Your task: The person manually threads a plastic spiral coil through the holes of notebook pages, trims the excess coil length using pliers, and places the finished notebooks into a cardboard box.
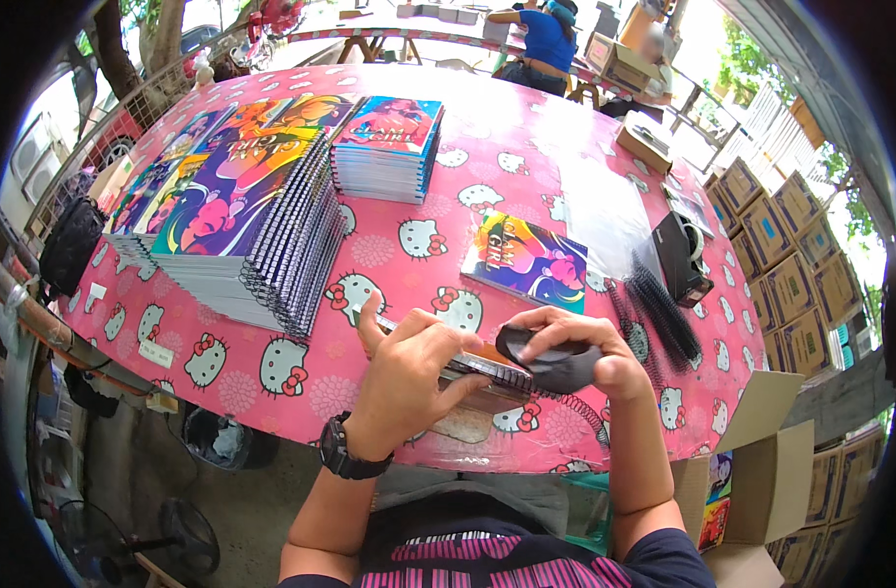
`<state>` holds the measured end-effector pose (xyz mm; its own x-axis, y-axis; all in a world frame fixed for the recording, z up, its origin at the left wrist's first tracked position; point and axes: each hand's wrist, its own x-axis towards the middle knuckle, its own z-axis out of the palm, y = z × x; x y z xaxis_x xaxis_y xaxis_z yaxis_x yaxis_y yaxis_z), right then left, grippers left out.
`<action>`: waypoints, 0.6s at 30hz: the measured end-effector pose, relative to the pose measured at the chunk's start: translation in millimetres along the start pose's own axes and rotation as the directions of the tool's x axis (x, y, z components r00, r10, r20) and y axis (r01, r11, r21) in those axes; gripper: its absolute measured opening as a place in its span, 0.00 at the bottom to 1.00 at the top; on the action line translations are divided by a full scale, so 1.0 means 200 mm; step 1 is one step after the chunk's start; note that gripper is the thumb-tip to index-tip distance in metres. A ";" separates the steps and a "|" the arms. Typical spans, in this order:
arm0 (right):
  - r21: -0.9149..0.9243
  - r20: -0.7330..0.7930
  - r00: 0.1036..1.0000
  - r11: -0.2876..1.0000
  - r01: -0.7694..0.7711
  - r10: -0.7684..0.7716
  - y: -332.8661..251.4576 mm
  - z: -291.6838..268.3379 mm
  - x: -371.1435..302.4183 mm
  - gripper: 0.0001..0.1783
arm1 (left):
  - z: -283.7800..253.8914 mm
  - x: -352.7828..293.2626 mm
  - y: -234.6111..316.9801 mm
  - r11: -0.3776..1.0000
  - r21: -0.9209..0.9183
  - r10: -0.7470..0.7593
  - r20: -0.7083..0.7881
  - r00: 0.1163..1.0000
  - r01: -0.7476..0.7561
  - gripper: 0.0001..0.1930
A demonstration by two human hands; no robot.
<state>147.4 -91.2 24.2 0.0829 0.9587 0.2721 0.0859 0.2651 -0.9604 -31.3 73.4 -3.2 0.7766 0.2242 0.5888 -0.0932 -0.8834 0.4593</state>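
Near the table's front edge, my left hand [409, 377] is closed on a notebook [499, 370] held up on its edge, the spine turned toward me. A dark spiral coil [583, 410] runs along that spine, and its loose tail curves out to the right. My right hand [605, 355] grips a smooth, rounded black object [557, 365], its kind unclear, against the right end of the spine. Fingers hide part of the notebook's cover. Beyond my hands, a colourful unbound-looking book [528, 261] lies flat. To its right rests a bundle of black spiral coils [663, 318].
Tall stacks of spiral notebooks [271, 235] and a smaller stack [384, 162] stand at left. Clear plastic sheet [605, 216] and a black device [678, 260] lie at right. An open carton [766, 480] is beside me, a bin [227, 436] below. A person [549, 44] works beyond.
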 end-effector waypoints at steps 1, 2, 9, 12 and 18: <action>-0.011 0.014 1.000 1.000 -0.021 0.021 -0.01 0.02 0.02 0.32 | 0.00 0.00 0.00 0.999 -0.028 -0.032 0.003 0.999 0.032 0.20; -0.251 -0.009 0.994 0.962 -0.105 0.107 0.02 0.02 0.05 0.33 | 0.00 0.00 0.00 0.996 -0.055 -0.064 0.008 0.998 0.065 0.21; -0.049 0.065 0.998 0.999 0.016 -0.013 -0.01 0.02 0.10 0.28 | 0.00 0.00 -0.02 0.998 -0.039 -0.049 -0.007 0.999 0.048 0.29; -0.646 -0.262 0.942 0.687 -0.334 0.211 0.08 -0.03 0.10 0.28 | 0.01 -0.01 0.01 0.998 -0.052 -0.046 0.001 0.999 0.046 0.32; -0.478 -0.092 0.964 0.838 -0.264 0.251 0.09 -0.01 0.17 0.30 | 0.00 -0.01 -0.01 0.995 -0.047 -0.091 -0.032 0.995 0.090 0.36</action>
<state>154.5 -53.7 16.7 0.1927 0.9809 0.0269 0.5244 -0.0797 -0.8478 -32.8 75.4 -4.7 0.7614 0.3169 0.5656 -0.0525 -0.8394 0.5410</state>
